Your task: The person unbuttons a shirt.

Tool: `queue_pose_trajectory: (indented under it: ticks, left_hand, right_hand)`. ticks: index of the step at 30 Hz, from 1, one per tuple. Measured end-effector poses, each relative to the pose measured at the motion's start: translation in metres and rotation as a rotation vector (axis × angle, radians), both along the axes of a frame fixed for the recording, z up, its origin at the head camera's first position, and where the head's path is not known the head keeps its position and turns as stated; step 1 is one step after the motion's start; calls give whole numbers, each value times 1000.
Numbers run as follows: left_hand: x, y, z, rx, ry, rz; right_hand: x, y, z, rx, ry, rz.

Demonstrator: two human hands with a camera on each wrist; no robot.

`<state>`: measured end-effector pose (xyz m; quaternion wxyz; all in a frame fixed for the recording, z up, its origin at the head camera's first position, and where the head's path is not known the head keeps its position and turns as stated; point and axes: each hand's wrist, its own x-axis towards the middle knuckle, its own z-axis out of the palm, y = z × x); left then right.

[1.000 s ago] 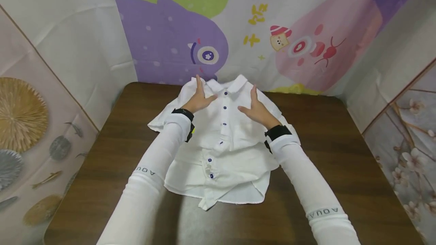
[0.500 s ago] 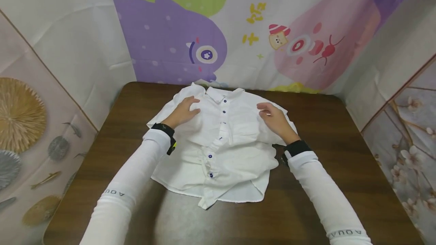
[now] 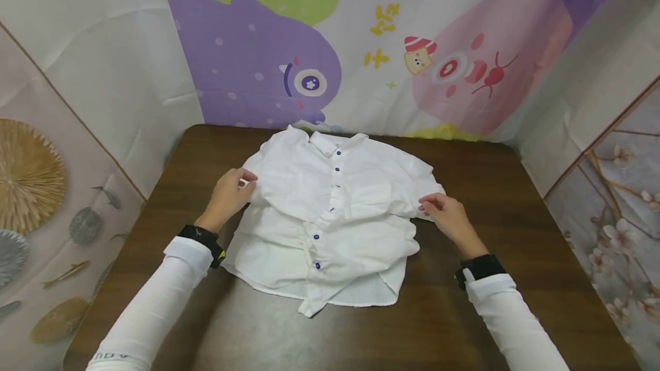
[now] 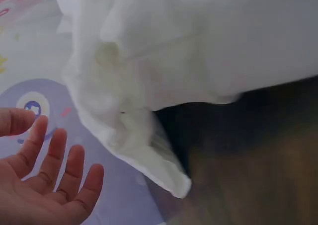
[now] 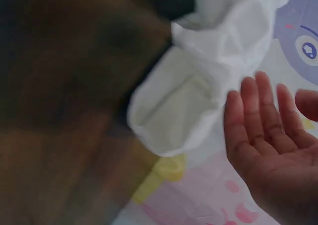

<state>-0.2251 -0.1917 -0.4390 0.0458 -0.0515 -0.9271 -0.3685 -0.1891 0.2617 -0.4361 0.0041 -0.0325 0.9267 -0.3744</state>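
Note:
A white short-sleeved shirt with dark blue buttons lies front up, collar away from the person, its lower half wrinkled. My left hand is at the shirt's left sleeve and my right hand at its right sleeve, fingers bent loosely. In the left wrist view my left hand has parted, relaxed fingers beside the white cloth. The right wrist view has my right hand with fingers extended next to the sleeve opening. Neither hand visibly grips the cloth.
The brown wooden table runs up to a cartoon-printed cloth at the back. Pale patterned panels stand along the left and right sides.
Both hands have moved apart and toward the person, from the upper chest out to the sleeves. The collar has come down and the shoulders lie flatter and wider.

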Motion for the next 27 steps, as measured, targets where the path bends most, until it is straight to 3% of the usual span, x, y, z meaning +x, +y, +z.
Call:
queue_pose_trajectory:
  ticks: [7, 14, 17, 21, 27]
  left_hand:
    - [18, -7, -17, -77, -63, 46]
    - [19, 0, -30, -124, -189, 82]
    - [16, 3, -34, -83, -217, 92]
    - [11, 6, -39, 34, -165, 109]
    - [-1, 8, -43, 288, -164, 235]
  right_hand:
    - [9, 0, -25, -84, -234, -17]
    - [3, -9, -51, -250, -333, -120]
    - [-3, -14, -54, -275, -373, -206]
    - [-9, -18, -54, -285, -405, -296]
    - [-15, -20, -54, -328, -360, -366]
